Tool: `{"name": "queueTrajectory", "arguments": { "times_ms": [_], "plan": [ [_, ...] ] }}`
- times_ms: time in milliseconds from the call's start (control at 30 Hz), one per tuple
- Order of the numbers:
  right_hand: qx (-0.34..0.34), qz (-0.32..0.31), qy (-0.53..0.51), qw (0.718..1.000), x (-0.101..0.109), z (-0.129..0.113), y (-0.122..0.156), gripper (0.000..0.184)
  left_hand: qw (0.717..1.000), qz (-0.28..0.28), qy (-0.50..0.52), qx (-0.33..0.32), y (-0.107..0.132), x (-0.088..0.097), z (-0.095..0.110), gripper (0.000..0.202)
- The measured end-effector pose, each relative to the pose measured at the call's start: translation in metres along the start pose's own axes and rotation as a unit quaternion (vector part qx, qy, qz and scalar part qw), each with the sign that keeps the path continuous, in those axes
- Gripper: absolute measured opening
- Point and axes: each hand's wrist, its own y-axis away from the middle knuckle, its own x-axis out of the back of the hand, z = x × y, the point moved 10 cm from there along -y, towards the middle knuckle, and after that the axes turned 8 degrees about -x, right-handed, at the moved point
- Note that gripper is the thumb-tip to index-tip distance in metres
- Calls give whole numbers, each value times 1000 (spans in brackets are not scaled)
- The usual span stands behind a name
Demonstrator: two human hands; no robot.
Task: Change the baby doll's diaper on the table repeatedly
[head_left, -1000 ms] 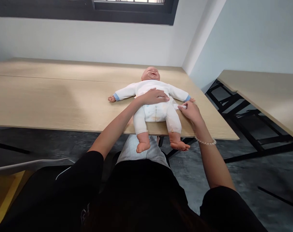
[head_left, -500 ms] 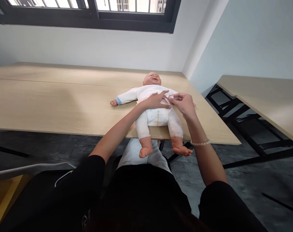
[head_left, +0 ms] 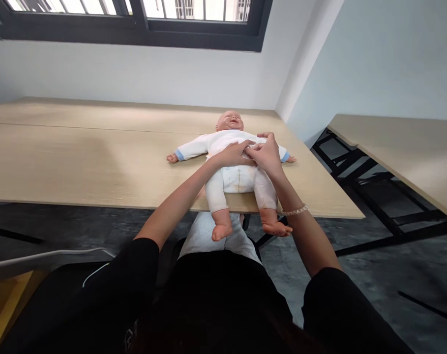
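A baby doll (head_left: 229, 121) lies on its back, head toward the wall, with its lower legs over the table's front edge. It wears a white top with blue cuffs and a white diaper (head_left: 238, 180) with stained markings. My left hand (head_left: 231, 154) rests across the doll's belly, fingers stretched over the diaper's waist. Touching its fingertips, my right hand (head_left: 266, 154) pinches the diaper's tab at the waist, thumb and index finger together and other fingers curled. The tab itself is mostly hidden by my fingers.
The wooden table (head_left: 79, 167) stands against a wall below a dark-framed window (head_left: 204, 37). A second table (head_left: 403, 147) with black folding legs is to the right. A white cable (head_left: 61, 252) and a yellow-edged object (head_left: 14, 300) show at lower left.
My right hand has moved left across the doll's belly, drawing the tab in to meet my left hand. The doll's cuff and hand on the right now show. My left hand stays nearly in place.
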Motion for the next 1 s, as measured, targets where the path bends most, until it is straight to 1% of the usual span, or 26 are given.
{"name": "queueTrajectory", "arguments": {
  "times_ms": [100, 200, 300, 367, 433, 533, 633, 667, 700, 800, 867, 900, 933, 1000],
  "plan": [
    [-5, -12, 7, 1000, -3, -2, -1, 59, 1000, 6, 4, 2, 0, 2, 1, 68],
    [26, -12, 44, 999, -4, -8, 5, 61, 1000, 3, -7, -5, -1, 2, 3, 59],
    [57, 2, 75, 996, -4, -12, 17, 68, 1000, 3, -22, -19, -2, 0, 3, 53],
    [77, 4, 93, 993, -6, -15, 26, 72, 999, 8, -26, -33, -3, -1, 2, 50],
    [97, -6, 99, 990, -11, -17, 33, 71, 998, 20, -18, -49, -4, -1, 2, 47],
    [128, -13, 80, 988, -15, -20, 41, 64, 993, 40, 50, -97, -2, 5, 7, 44],
    [138, -20, 52, 989, -15, -18, 43, 64, 975, 72, 147, -149, 12, 21, 11, 42],
    [134, -28, 46, 990, -16, -16, 43, 65, 970, 92, 170, -148, 19, 28, 7, 40],
    [131, -38, 42, 990, -16, -13, 43, 66, 966, 116, 186, -134, 26, 35, 0, 36],
    [136, -54, 27, 989, -18, -8, 44, 65, 960, 205, 188, -35, 57, 57, -39, 27],
    [146, -46, 21, 988, -17, -6, 44, 62, 958, 239, 151, 35, 78, 67, -65, 25],
    [151, -39, 22, 987, -16, -6, 44, 61, 960, 240, 131, 63, 87, 70, -76, 24],
    [156, -31, 24, 987, -16, -6, 44, 59, 963, 228, 115, 83, 93, 70, -84, 21],
    [165, -20, 26, 986, -15, -6, 43, 55, 973, 179, 100, 107, 99, 65, -94, 11]
  ]
}}
